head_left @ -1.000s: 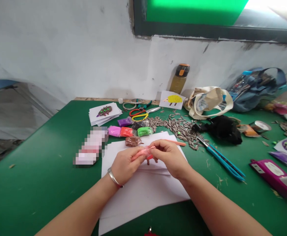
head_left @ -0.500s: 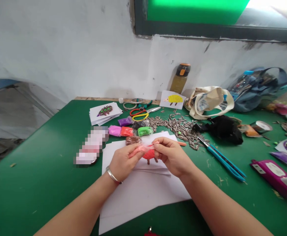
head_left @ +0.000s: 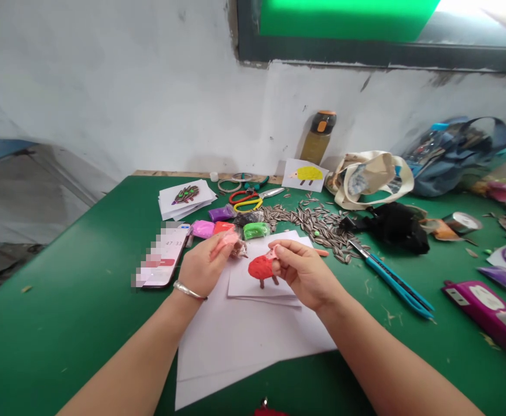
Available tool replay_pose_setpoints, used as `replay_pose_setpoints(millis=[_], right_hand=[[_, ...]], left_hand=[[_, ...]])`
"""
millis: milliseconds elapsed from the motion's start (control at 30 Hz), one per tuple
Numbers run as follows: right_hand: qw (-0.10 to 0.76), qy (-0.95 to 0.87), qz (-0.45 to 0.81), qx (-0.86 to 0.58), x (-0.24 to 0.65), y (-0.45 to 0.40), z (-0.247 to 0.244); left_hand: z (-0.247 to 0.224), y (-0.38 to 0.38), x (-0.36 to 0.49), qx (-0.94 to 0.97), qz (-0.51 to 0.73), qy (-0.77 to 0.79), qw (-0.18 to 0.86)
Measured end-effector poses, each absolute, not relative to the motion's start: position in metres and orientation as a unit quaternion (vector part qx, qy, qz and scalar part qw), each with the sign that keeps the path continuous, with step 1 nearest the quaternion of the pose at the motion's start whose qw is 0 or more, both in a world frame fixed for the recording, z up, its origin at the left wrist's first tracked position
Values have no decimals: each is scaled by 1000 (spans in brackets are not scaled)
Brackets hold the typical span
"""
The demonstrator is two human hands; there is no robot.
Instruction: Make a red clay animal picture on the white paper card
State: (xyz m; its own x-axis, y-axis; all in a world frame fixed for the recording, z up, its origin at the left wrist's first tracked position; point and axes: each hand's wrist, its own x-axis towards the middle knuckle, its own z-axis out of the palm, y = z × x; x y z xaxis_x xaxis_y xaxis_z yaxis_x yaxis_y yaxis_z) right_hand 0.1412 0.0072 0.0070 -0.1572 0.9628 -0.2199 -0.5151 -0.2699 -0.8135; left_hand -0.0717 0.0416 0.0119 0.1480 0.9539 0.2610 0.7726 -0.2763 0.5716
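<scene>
My left hand (head_left: 203, 267) is closed around a packet of pink modelling clay (head_left: 230, 237) in clear wrapping, above the brown clay packet. My right hand (head_left: 299, 267) pinches a small bit of pink clay (head_left: 272, 252) between thumb and fingers. Just below and beside those fingertips, a red clay animal body (head_left: 259, 267) with brown legs lies on a white card (head_left: 244, 286); its right end is partly hidden by the hand. Larger white sheets (head_left: 235, 352) spread underneath. Wrapped clay in purple (head_left: 221, 212), green (head_left: 256, 230) and other colours sits behind my hands.
A phone (head_left: 163, 257) lies left. Behind are scissors (head_left: 253, 199), sunflower seeds (head_left: 322, 222), a yellow animal card (head_left: 305, 174) and a bottle (head_left: 317, 138). To the right are a blue utility knife (head_left: 395, 283), a black bag (head_left: 398, 228) and a magenta device (head_left: 482, 312).
My hands have parted. The left moved left with the pink clay packet, while the right stayed near the red body with a pink bit. More of the red body and card now shows.
</scene>
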Motion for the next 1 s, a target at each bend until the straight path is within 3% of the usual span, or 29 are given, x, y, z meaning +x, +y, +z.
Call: replay_pose_setpoints(millis=[267,667,1000], right_hand=[[496,-337,682,-419,138,3,9],[490,-389,621,-472,132,2,8],[490,-410,604,-476,131,3,6]], left_hand=[[-9,55,-77,783,237,571,70],[-4,60,-83,778,224,587,8],[-1,54,-80,775,338,532,-43]])
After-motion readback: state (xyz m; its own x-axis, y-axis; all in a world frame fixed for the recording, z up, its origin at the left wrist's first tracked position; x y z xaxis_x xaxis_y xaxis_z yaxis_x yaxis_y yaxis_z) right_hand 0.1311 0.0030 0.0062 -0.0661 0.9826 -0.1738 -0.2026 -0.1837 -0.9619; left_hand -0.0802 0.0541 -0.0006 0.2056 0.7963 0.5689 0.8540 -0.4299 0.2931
